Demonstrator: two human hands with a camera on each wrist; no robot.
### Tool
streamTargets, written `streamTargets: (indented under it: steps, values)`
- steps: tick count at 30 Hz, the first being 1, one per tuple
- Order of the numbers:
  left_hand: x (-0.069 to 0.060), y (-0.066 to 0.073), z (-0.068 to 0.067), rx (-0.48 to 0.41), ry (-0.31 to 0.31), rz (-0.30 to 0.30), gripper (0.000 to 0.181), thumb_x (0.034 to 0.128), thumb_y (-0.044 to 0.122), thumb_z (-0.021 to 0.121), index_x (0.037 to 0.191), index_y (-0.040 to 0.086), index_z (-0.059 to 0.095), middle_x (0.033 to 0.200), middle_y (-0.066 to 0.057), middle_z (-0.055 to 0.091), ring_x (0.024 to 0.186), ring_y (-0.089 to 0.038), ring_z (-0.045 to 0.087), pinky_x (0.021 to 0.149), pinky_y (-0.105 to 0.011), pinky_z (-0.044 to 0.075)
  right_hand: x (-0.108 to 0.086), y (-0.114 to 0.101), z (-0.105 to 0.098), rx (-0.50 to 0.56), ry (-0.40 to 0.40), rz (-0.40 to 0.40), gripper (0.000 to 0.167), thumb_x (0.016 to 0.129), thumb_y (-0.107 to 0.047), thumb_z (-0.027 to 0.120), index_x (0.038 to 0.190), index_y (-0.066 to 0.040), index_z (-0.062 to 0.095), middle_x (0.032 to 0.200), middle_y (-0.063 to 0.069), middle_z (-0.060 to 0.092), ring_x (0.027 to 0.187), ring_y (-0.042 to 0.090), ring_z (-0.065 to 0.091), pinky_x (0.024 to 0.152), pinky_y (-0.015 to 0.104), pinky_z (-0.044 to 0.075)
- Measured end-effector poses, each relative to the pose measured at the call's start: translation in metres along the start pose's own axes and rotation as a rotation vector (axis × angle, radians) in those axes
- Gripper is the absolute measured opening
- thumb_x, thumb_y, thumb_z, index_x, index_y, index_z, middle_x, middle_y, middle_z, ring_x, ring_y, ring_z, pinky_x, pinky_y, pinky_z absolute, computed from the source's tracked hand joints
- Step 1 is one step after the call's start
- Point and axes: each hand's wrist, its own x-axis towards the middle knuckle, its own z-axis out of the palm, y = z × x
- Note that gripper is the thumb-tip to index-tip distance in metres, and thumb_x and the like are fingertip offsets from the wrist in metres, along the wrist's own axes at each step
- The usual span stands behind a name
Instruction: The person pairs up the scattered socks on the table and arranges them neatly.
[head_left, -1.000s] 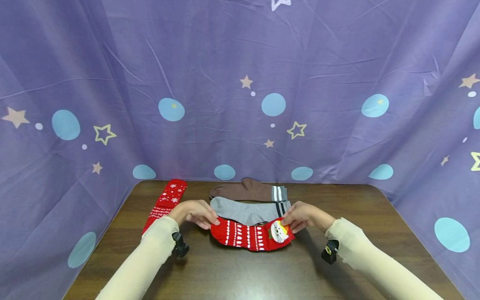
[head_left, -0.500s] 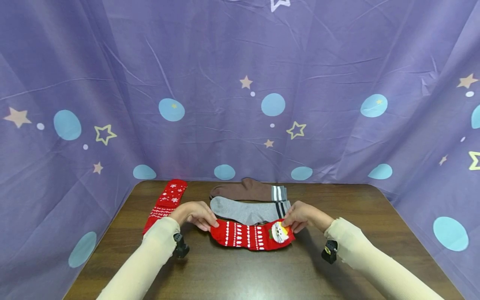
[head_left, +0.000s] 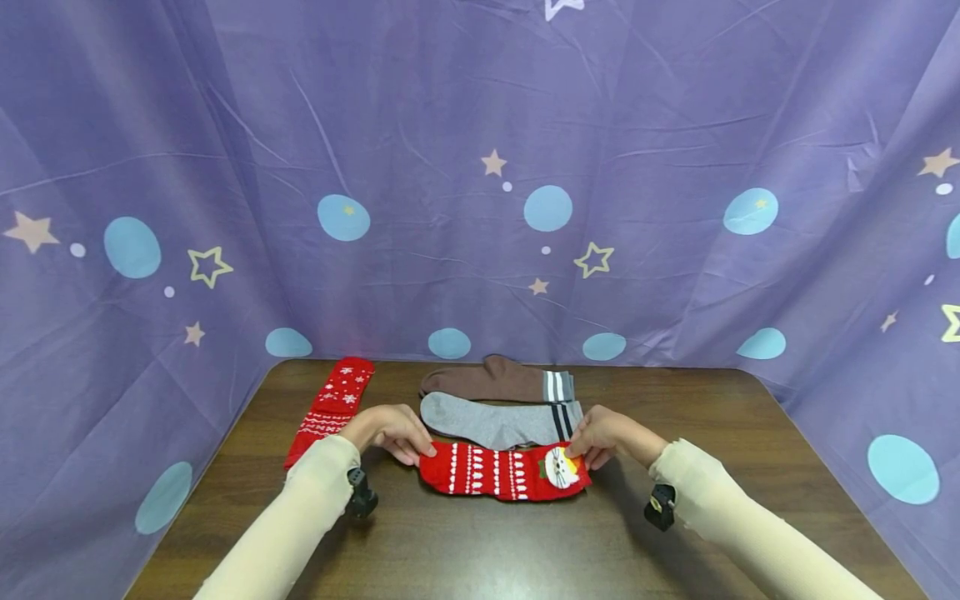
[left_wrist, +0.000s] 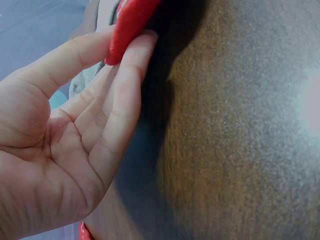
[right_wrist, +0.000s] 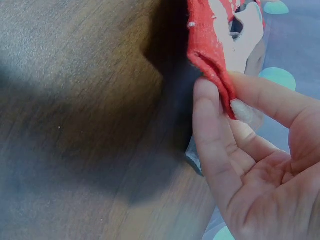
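Note:
Between my two hands a red sock [head_left: 483, 472] with white rows of pattern and a white cat face near its cuff is stretched sideways. My left hand [head_left: 396, 433] pinches its toe end between thumb and fingers. At the cuff end, my right hand [head_left: 606, 435] pinches the doubled edge, whose layers show in the right wrist view [right_wrist: 215, 75]. In both wrist views the sock's ends stand off the wood, with shadow beneath. Right behind it lies a grey sock [head_left: 487, 421] with dark cuff stripes.
Behind the grey sock lies a brown sock [head_left: 487, 382] with a white-striped grey cuff. Another red sock [head_left: 333, 404] with snowflakes lies slanted at the left of the wooden table [head_left: 517, 558], partly behind the left forearm. A purple curtain [head_left: 420, 125] surrounds the table's back and sides.
The red sock's upper edge has lowered slightly toward me, showing more of the grey sock behind. Both hands keep their pinch and have barely moved.

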Motion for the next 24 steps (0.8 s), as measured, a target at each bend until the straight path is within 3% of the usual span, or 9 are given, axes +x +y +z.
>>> streamTargets:
  steps: [9,24]
  values:
    - [-0.004,-0.005,-0.002,0.019,-0.06,-0.001,0.004,0.0892,0.007,0.074,0.091,0.003,0.074,0.075,-0.005,0.074,0.063,-0.011,0.071,0.058,-0.018,0.059,0.001,0.008,-0.004,0.013,-0.029,0.01,0.008,0.083,-0.004,0.079,0.085,0.0,0.071,0.064,0.002,0.067,0.057,0.011,0.066,0.058,0.027,0.06]
    - [-0.002,-0.009,0.0,0.002,0.008,0.001,0.009,0.0862,-0.002,0.074,0.095,-0.001,0.073,0.072,-0.005,0.073,0.061,-0.01,0.069,0.059,-0.019,0.06,-0.001,0.017,-0.001,0.054,-0.001,-0.01,0.008,0.082,0.0,0.079,0.082,0.001,0.071,0.064,0.005,0.07,0.056,0.013,0.067,0.058,0.029,0.061]
